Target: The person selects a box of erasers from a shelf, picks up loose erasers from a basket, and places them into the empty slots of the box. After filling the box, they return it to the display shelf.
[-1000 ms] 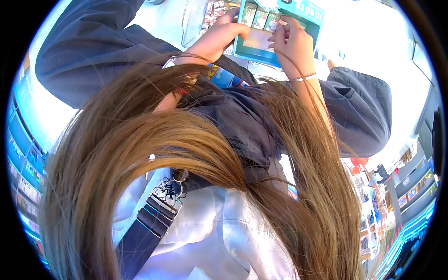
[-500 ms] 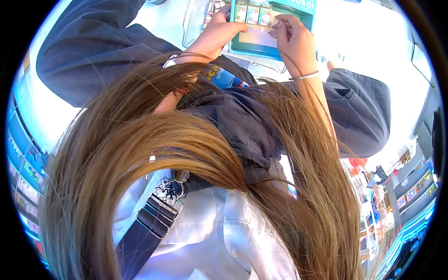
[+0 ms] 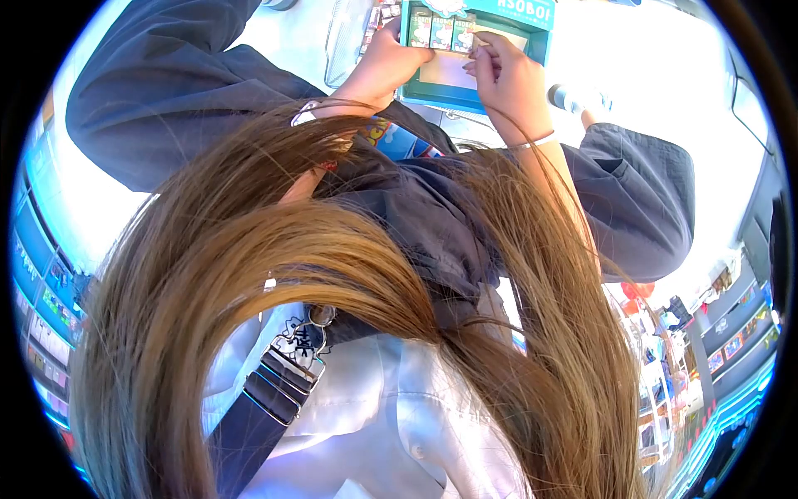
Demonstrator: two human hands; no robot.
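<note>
A teal display box with a raised, lettered panel stands in front of me at the top of the view. My left hand grips its left side, the thumb over the rim and the other fingers partly hidden. Three small printed boxes stand in a row inside, toward the back left. My right hand reaches in from the right with curled fingers, their tips pinched at the edge of the rightmost small box. The bottom of the display box shows pale in front of the row.
A wire basket with small packets is left of the display box. A blue printed package lies near my lap. A white cylindrical object is right of my hand. Long hair hangs across the view. Shelves line the far left.
The display box has shifted slightly left and downward, showing more of its lettered panel. My right hand has moved left, bringing its fingertips to the rightmost small box. My left hand keeps its grip.
</note>
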